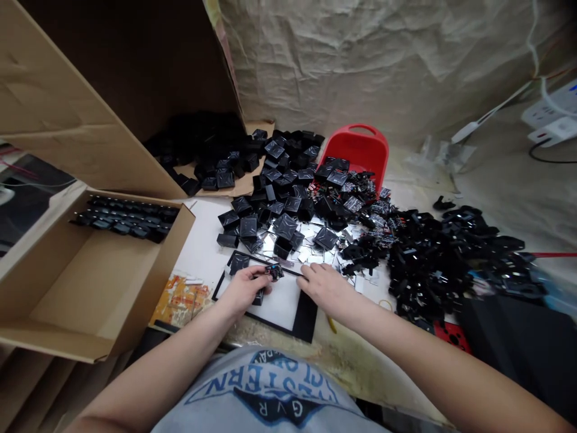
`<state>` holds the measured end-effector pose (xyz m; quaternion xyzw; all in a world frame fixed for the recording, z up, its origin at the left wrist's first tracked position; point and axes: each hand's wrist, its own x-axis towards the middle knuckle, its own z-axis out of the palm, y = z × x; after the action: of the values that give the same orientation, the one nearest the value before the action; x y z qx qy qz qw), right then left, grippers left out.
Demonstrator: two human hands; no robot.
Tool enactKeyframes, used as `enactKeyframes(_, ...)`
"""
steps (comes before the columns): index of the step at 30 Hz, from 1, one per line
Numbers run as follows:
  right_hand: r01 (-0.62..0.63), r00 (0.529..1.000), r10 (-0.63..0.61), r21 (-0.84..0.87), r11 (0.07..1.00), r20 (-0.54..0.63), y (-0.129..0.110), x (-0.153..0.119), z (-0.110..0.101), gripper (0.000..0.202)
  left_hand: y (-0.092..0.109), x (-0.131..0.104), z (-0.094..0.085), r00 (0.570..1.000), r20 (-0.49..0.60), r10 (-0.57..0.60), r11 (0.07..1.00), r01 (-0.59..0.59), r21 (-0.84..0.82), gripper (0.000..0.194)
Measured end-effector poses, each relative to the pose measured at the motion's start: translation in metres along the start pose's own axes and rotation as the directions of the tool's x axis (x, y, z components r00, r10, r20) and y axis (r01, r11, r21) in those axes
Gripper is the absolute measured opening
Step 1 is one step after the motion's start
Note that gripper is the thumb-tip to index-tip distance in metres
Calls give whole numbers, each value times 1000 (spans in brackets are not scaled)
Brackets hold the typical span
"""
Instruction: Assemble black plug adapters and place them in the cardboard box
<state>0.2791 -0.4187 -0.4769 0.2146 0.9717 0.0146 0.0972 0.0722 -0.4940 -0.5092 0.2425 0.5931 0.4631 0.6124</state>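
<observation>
My left hand (249,287) is closed in a pinch on a small black part with a circuit board (273,272), held over a white mat with a black frame (274,310). Beneath its fingers, a black piece (258,297) is partly hidden. At the mat's far right edge, my right hand (325,285) has its fingers bent down and together; what lies under the fingertips is hidden. Just beyond the hands are scattered thin silver plates (306,242). A square black housing (238,262) rests on the mat's far left corner.
Black housings (283,225) are heaped behind the mat. A red bin (383,150) lies tipped, with circuit boards (354,204) spilling out. To the right are piled black plastic parts (451,258). At left stands a cardboard box (148,288) with rows of black units (126,216).
</observation>
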Motion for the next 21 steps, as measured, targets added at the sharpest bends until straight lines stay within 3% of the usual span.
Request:
enactKeyframes(2, -145, 988, 150, 105, 984, -38, 3, -6, 0, 9, 0, -1, -2, 1000, 9, 0, 1000, 0, 7, 37)
enactKeyframes(4, -305, 932, 356, 383, 872, -69, 1, -12, 0, 4, 0, -4, -2, 1000, 30, 6, 1000, -6, 19, 36)
enactKeyframes(5, -341, 893, 446, 566, 751, -55, -2, -14, 0, 2, 1, -5, -3, 999, 47, 19, 999, -20, 38, 35)
enactKeyframes(7, -289, 842, 539, 863, 414, 23, -12, -16, 0, 9, 4, -9, -2, 993, 93, 71, 992, -80, 99, 32)
enactKeyframes(9, -185, 840, 534, 976, 110, 99, -24, -14, -2, 16, 8, -14, -2, 979, 145, 143, 973, -166, 161, 30)
enactKeyframes(10, -147, 846, 519, 989, 12, 119, -30, -12, -3, 18, 11, -16, -1, 969, 172, 178, 961, -209, 184, 29)
enactKeyframes(12, -103, 858, 498, 992, -74, 126, -38, -8, -7, 20, 14, -20, 0, 947, 217, 236, 934, -283, 219, 25)
enactKeyframes(14, -84, 849, 522, 996, -18, 81, -45, -5, -10, 18, 17, -25, 2, 918, 246, 312, 889, -373, 266, 20)
enactKeyframes(16, -55, 812, 581, 984, 171, -56, -51, -4, -12, 15, 18, -30, 3, 865, 247, 436, 804, -498, 324, 16)
enactKeyframes(19, -22, 731, 604, 873, 486, -318, -58, -3, -12, 14, 19, -37, 6, 747, 247, 617, 614, -654, 442, 12)
enactKeyframes(21, -57, 664, 628, 809, 585, -407, -60, -3, -11, 16, 22, -41, 7, 702, 256, 665, 518, -680, 519, 12)
